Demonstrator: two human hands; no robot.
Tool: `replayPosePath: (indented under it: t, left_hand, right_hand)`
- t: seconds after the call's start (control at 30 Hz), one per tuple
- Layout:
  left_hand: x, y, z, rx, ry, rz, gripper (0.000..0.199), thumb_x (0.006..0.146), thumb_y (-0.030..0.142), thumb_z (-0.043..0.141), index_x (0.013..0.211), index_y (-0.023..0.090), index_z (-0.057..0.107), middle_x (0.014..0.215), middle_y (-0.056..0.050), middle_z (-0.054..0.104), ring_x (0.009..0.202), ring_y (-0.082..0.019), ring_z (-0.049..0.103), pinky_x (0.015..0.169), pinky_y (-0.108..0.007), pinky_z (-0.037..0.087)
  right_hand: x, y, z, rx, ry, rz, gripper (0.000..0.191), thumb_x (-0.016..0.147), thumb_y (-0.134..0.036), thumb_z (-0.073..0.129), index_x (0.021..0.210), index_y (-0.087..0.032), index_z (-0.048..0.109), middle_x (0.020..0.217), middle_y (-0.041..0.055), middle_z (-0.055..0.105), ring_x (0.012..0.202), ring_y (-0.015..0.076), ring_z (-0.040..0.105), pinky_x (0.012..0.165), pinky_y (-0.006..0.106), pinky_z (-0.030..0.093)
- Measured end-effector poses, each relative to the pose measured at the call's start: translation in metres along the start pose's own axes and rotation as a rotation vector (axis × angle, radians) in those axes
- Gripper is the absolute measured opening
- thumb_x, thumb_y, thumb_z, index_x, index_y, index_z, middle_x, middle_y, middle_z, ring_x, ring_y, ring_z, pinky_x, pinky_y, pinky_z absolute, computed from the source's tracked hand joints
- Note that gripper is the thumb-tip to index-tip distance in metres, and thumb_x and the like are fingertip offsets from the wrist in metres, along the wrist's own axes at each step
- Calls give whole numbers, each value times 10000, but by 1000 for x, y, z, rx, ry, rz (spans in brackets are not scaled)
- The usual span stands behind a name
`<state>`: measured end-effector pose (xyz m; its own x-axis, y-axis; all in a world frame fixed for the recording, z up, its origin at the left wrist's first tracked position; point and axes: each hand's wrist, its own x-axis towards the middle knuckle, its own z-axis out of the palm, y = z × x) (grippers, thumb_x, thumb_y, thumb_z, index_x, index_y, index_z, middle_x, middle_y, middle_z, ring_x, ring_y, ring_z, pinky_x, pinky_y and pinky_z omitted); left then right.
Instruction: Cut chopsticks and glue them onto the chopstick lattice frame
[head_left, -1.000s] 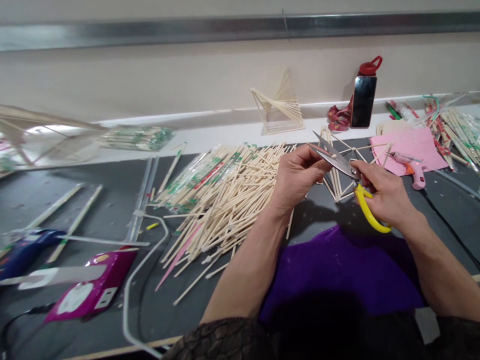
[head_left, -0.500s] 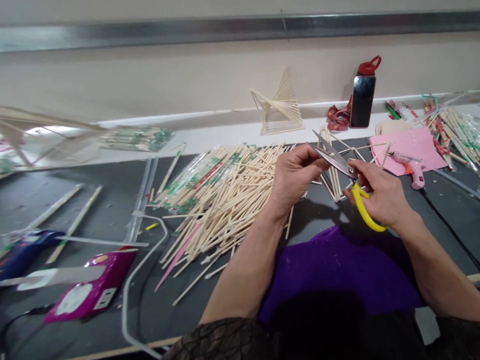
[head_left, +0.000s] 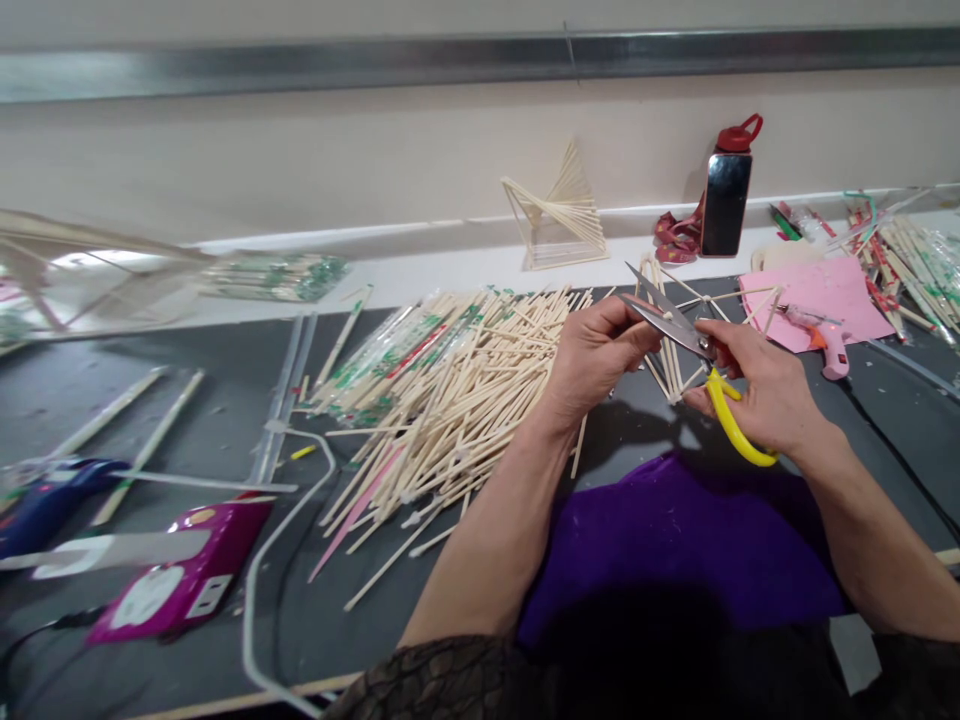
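Barely shifted, scissors (head_left: pixel 677 328) point forward-left, long axis diagonal; right grip (head_left: pixel 765 388) wraps handles (head_left: pixel 736 432), left grip (head_left: pixel 598 355) pinched, contents unclear.

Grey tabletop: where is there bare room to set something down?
One fairly bare patch of the grey tabletop lies between the wrapped sticks and the clear strips; another, between the bent white tube and the loose stick pile. It is crowded at the pile and around the left hand and right hand.
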<state>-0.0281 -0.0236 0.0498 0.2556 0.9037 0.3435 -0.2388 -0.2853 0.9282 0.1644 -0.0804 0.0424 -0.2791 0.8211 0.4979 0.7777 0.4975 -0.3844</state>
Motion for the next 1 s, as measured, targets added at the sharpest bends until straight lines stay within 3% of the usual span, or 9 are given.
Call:
replayPosePath:
  t: [0.23, 0.5, 0.67, 1.0]
  left_hand:
    - [0, 3, 0, 34, -2, -10, 258, 679, 390, 810, 693, 173, 673, 530, 43, 571, 401, -35, 399, 374, -174, 297]
    - [-1, 3, 3, 100, -6, 1, 283, 716, 388, 766, 658, 161, 605, 546, 38, 562, 461, -51, 441, 436, -190, 348]
    - [0, 0, 2, 93, -14, -21, 286, 715, 395, 762, 666, 162, 602, 551, 32, 569, 451, -49, 434, 424, -189, 344]
    - [1, 7, 6, 45, 3, -53, 159, 641, 229, 762, 682, 165, 623, 542, 48, 560, 388, -34, 394, 360, -184, 299]
  right_hand:
    - [-1, 3, 1, 63, 12, -45, 485, 851, -451, 609, 1247, -178, 546, 972, 81, 669, 734, 185, 604, 637, 316, 494]
    - [-2, 8, 0, 51, 11, -44, 434, 777, -205, 597, 1209, -232, 566, 901, 31, 662, 662, 161, 569, 620, 299, 477]
    - [-2, 7, 0, 50, 9, -30, 460, 746, -179, 574, 1204, -226, 572, 891, 31, 665, 669, 167, 569, 632, 303, 475]
    - [-1, 1, -1, 94, 4, 3, 457, 717, -159, 552, 1171, -201, 587, 925, 48, 669, 673, 163, 564, 651, 310, 475]
